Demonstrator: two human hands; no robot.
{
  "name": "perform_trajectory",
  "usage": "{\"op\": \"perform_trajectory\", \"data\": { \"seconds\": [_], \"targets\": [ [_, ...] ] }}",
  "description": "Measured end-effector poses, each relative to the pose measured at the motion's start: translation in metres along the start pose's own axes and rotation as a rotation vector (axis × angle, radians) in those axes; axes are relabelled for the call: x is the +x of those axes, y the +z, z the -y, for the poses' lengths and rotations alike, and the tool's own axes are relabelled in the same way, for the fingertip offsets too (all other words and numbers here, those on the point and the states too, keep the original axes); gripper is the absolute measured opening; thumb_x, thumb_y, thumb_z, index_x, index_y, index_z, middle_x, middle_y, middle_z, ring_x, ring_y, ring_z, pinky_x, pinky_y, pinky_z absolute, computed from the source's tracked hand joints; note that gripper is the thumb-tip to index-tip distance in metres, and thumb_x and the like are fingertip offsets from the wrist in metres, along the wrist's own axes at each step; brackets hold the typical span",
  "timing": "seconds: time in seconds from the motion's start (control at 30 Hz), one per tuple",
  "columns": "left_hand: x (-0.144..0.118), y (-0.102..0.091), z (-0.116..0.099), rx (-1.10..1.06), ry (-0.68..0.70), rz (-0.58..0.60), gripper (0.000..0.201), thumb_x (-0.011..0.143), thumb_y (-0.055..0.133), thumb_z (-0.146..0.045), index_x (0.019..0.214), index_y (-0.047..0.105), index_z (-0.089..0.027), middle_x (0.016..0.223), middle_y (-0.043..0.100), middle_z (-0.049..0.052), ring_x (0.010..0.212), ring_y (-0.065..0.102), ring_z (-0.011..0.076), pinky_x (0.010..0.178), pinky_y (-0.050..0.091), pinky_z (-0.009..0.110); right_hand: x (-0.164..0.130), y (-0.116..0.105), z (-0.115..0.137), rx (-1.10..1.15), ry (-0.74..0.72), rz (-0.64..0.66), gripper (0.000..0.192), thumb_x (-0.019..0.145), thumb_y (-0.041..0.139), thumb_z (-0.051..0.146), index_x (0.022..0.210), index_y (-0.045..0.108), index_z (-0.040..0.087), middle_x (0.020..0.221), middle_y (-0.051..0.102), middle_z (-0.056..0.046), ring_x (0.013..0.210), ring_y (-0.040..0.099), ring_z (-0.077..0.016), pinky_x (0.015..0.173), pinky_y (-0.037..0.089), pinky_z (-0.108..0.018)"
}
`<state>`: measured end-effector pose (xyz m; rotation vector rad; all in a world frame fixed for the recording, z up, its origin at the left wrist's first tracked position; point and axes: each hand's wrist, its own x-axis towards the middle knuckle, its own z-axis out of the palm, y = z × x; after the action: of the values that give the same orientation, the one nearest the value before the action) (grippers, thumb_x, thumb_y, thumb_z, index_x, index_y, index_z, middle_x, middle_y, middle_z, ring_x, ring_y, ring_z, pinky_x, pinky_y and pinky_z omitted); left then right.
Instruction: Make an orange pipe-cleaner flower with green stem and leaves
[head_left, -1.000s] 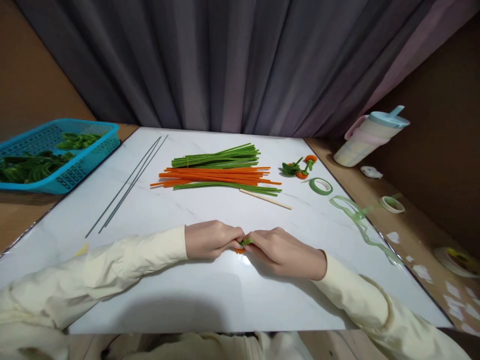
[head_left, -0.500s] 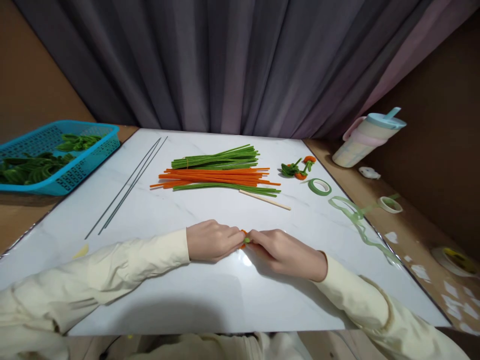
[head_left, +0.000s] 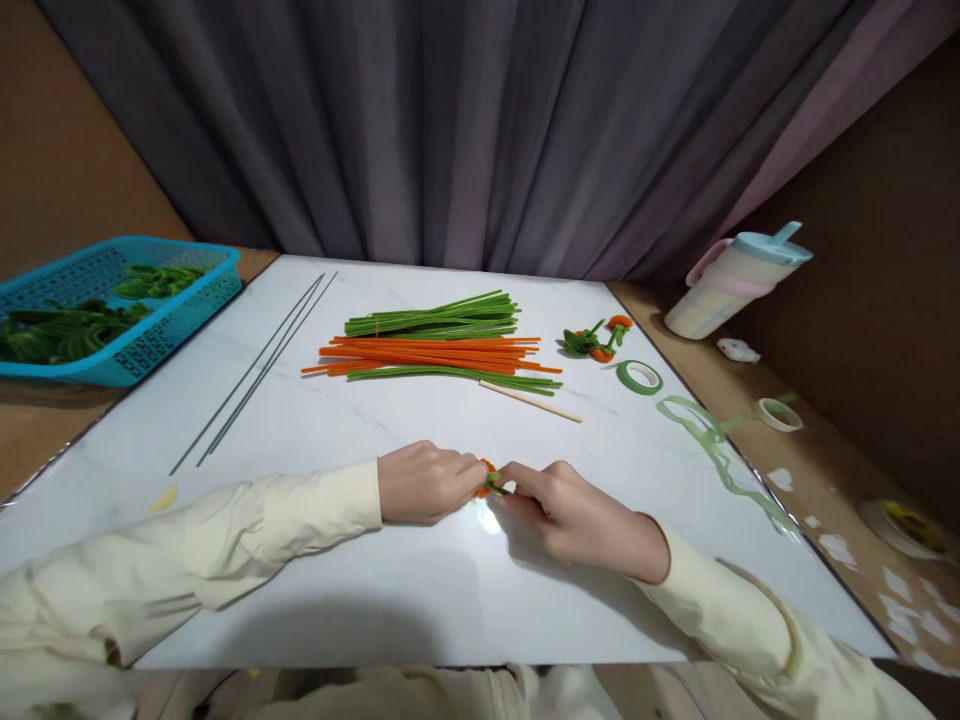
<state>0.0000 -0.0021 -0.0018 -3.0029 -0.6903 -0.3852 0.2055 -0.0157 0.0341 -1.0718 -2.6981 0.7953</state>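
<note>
My left hand (head_left: pixel 426 483) and my right hand (head_left: pixel 571 512) meet fingertip to fingertip low over a white marble-look board (head_left: pixel 390 590). Between them they pinch a small orange and green pipe-cleaner piece (head_left: pixel 487 482), mostly hidden by the fingers. Both arms wear cream sleeves and rest on the board. Farther back lies a pile of long green and orange pipe cleaners (head_left: pixel 435 345), with a thin wooden stick (head_left: pixel 531 401) at its right end.
A blue basket (head_left: pixel 112 310) of green pipe-cleaner shapes stands at the left. Thin dark wires (head_left: pixel 259 370) lie on the board. Finished orange-green pieces (head_left: pixel 598 338), a green tape roll (head_left: pixel 640 377), loose tape strip (head_left: pixel 716 440) and a lidded cup (head_left: pixel 731 280) sit right.
The pinched piece turned in my fingers, showing more orange now. My right wrist shifted slightly toward me and to the right. My left hand stayed nearly still.
</note>
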Motion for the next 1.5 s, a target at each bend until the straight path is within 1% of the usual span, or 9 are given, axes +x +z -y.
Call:
{"op": "perform_trajectory", "data": {
  "seconds": [0.3, 0.5, 0.63, 0.7, 0.87, 1.0, 1.23, 1.4, 1.5],
  "targets": [
    [0.004, -0.009, 0.002, -0.299, -0.202, 0.038, 0.017, 0.089, 0.031, -0.021, 0.076, 0.041, -0.019, 0.064, 0.056, 0.0, 0.05, 0.051, 0.0133, 0.049, 0.033, 0.025, 0.012, 0.004, 0.004, -0.142, 0.019, 0.008, 0.013, 0.091, 0.038, 0.022, 0.085, 0.048, 0.016, 0.062, 0.056, -0.002, 0.049, 0.048, -0.0134, 0.047, 0.027, -0.022],
    [0.006, -0.015, 0.008, -0.504, -0.317, -0.027, 0.018, 0.089, 0.033, -0.025, 0.077, 0.046, -0.018, 0.067, 0.058, 0.001, 0.053, 0.05, 0.0123, 0.052, 0.036, 0.024, 0.021, -0.01, -0.005, -0.206, -0.092, 0.047, 0.012, 0.091, 0.036, 0.017, 0.084, 0.045, 0.016, 0.062, 0.057, -0.003, 0.048, 0.049, -0.0137, 0.046, 0.028, -0.022],
    [0.006, -0.016, 0.015, -0.941, -0.46, -0.188, 0.018, 0.088, 0.043, -0.032, 0.096, 0.049, -0.018, 0.072, 0.059, 0.0, 0.055, 0.052, 0.0094, 0.053, 0.041, 0.021, 0.021, -0.015, -0.013, -0.139, -0.123, -0.107, 0.017, 0.094, 0.029, 0.023, 0.085, 0.042, 0.018, 0.06, 0.055, 0.0, 0.044, 0.047, -0.0123, 0.044, 0.028, -0.022],
    [0.007, -0.016, 0.017, -1.241, -0.545, -0.261, 0.033, 0.085, 0.049, -0.036, 0.112, 0.043, -0.019, 0.084, 0.058, 0.003, 0.062, 0.057, 0.0109, 0.05, 0.044, 0.021, 0.02, -0.015, -0.015, -0.115, -0.126, -0.184, 0.018, 0.094, 0.028, 0.026, 0.084, 0.041, 0.019, 0.059, 0.055, 0.0, 0.044, 0.047, -0.0123, 0.043, 0.028, -0.022],
    [0.01, -0.014, 0.009, -1.689, -0.579, -0.227, 0.054, 0.081, 0.055, -0.043, 0.128, 0.04, -0.022, 0.115, 0.053, 0.008, 0.086, 0.058, 0.0138, 0.079, 0.051, 0.032, 0.018, -0.009, -0.012, -0.003, -0.178, -0.322, 0.012, 0.093, 0.032, 0.021, 0.088, 0.043, 0.019, 0.059, 0.054, 0.001, 0.043, 0.045, -0.01, 0.045, 0.032, -0.021],
    [0.013, -0.011, -0.002, -1.745, -0.52, -0.294, 0.047, 0.083, 0.052, -0.046, 0.122, 0.05, -0.019, 0.11, 0.057, 0.008, 0.097, 0.056, 0.0176, 0.086, 0.047, 0.033, 0.018, -0.001, -0.009, 0.08, -0.178, -0.341, 0.009, 0.09, 0.035, 0.018, 0.086, 0.043, 0.019, 0.056, 0.05, 0.004, 0.04, 0.041, -0.0077, 0.043, 0.031, -0.018],
    [0.017, -0.009, -0.004, -1.652, -0.611, -0.395, 0.034, 0.08, 0.059, -0.038, 0.104, 0.06, -0.014, 0.092, 0.063, 0.006, 0.084, 0.058, 0.0155, 0.076, 0.048, 0.028, 0.02, 0.003, -0.005, 0.13, -0.086, -0.282, 0.009, 0.087, 0.036, 0.016, 0.086, 0.045, 0.019, 0.052, 0.051, 0.005, 0.038, 0.041, -0.008, 0.042, 0.03, -0.018],
    [0.017, -0.008, 0.001, -1.815, -0.734, -0.416, 0.033, 0.078, 0.062, -0.04, 0.096, 0.062, -0.013, 0.088, 0.061, 0.005, 0.079, 0.057, 0.0135, 0.069, 0.046, 0.024, 0.02, -0.009, 0.002, 0.211, -0.081, -0.184, 0.022, 0.092, 0.033, 0.022, 0.077, 0.05, 0.018, 0.054, 0.058, 0.002, 0.045, 0.051, -0.0089, 0.05, 0.039, -0.018],
    [0.016, -0.005, 0.008, -1.958, -0.774, -0.404, 0.028, 0.079, 0.061, -0.036, 0.093, 0.062, -0.012, 0.083, 0.06, 0.006, 0.073, 0.058, 0.0132, 0.064, 0.045, 0.023, 0.015, -0.02, -0.001, 0.223, -0.127, -0.214, 0.025, 0.092, 0.037, 0.025, 0.075, 0.053, 0.017, 0.055, 0.06, 0.001, 0.048, 0.053, -0.0081, 0.051, 0.039, -0.017]
  ]
}}
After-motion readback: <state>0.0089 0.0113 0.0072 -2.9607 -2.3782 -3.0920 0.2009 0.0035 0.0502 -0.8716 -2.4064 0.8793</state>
